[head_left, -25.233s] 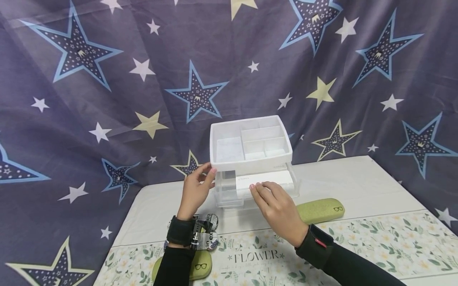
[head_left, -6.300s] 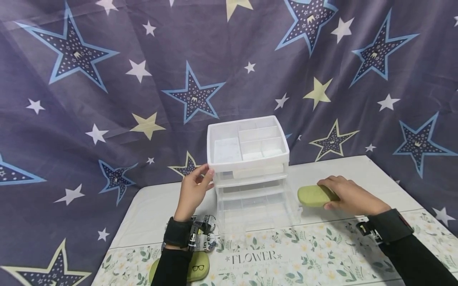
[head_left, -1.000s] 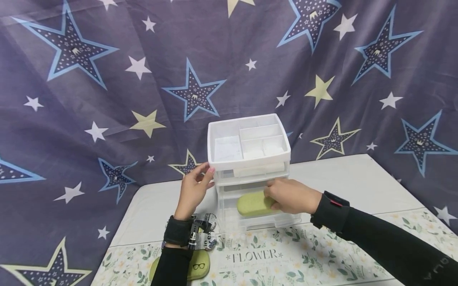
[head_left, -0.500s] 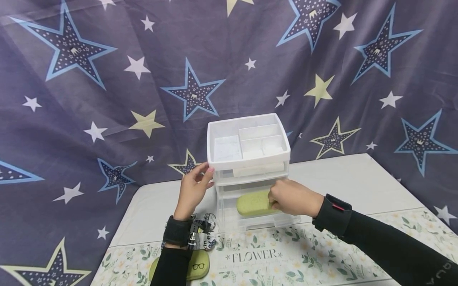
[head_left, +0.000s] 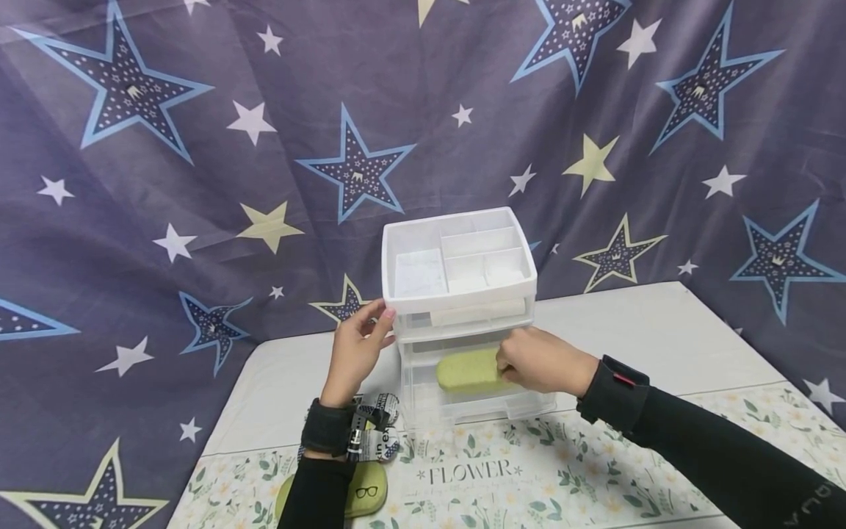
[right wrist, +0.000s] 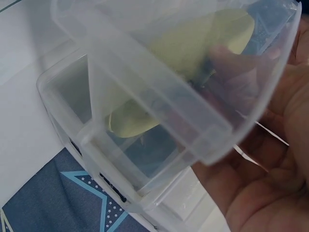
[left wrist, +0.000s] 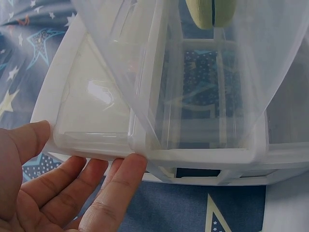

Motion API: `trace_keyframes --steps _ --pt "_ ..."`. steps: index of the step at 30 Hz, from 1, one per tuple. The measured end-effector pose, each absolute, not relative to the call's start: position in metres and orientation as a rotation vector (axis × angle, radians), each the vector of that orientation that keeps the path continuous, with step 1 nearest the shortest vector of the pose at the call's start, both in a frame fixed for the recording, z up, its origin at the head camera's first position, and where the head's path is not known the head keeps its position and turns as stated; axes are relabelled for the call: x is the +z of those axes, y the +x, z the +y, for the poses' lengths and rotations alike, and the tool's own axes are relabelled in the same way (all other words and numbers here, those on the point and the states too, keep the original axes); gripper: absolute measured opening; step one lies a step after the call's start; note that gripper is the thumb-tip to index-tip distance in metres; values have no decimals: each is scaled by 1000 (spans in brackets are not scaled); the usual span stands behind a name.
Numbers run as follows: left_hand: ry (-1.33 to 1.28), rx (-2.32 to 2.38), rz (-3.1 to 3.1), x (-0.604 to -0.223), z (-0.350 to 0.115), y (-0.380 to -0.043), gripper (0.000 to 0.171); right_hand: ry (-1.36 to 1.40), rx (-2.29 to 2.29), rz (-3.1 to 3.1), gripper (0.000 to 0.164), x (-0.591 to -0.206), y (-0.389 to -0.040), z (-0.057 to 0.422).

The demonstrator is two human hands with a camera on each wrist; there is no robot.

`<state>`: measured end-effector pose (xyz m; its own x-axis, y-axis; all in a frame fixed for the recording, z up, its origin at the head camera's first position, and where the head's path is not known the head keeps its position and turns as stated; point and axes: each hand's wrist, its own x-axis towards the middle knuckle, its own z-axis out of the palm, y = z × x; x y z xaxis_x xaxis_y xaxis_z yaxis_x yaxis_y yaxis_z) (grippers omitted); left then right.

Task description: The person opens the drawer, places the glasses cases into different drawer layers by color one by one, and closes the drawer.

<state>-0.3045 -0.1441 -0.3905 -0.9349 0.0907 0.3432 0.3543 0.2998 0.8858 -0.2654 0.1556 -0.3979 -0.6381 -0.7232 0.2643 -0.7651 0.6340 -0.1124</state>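
Observation:
A white and clear plastic drawer organizer (head_left: 459, 296) stands on the table with its lower drawer (head_left: 476, 410) pulled out. My right hand (head_left: 545, 361) grips one end of a green glasses case (head_left: 465, 369), which lies level within the drawer's outline. Through the clear plastic in the right wrist view, the glasses case (right wrist: 181, 46) shows beside my fingers. My left hand (head_left: 357, 349) holds the organizer's left front corner just under the top tray. In the left wrist view, the thumb of my left hand (left wrist: 104, 203) is at one edge and its fingertips are along the other.
A second green glasses case (head_left: 370, 491) lies partly under my left forearm, beside a black-and-white printed bundle (head_left: 380, 443). A white box (head_left: 472, 314) sits in the closed upper drawer. The starred curtain (head_left: 423, 95) hangs right behind the table (head_left: 634, 338).
Earlier the upper drawer was pushed in and the lower one pulled out. My right hand carried the glasses case left from the table to the drawer; lately it shifts slightly farther back.

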Motion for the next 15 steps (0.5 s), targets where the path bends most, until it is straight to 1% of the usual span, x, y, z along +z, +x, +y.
trace_keyframes --steps 7,13,15 --pt "-421 -1696 -2320 -414 -152 -326 50 1230 331 -2666 28 -396 -274 155" --pt "-460 -1686 -2289 -419 -155 -330 55 1220 328 -2664 21 -396 -284 156" --pt "-467 -1679 -2286 -419 -154 -330 57 1220 330 -2662 21 -397 -287 158"
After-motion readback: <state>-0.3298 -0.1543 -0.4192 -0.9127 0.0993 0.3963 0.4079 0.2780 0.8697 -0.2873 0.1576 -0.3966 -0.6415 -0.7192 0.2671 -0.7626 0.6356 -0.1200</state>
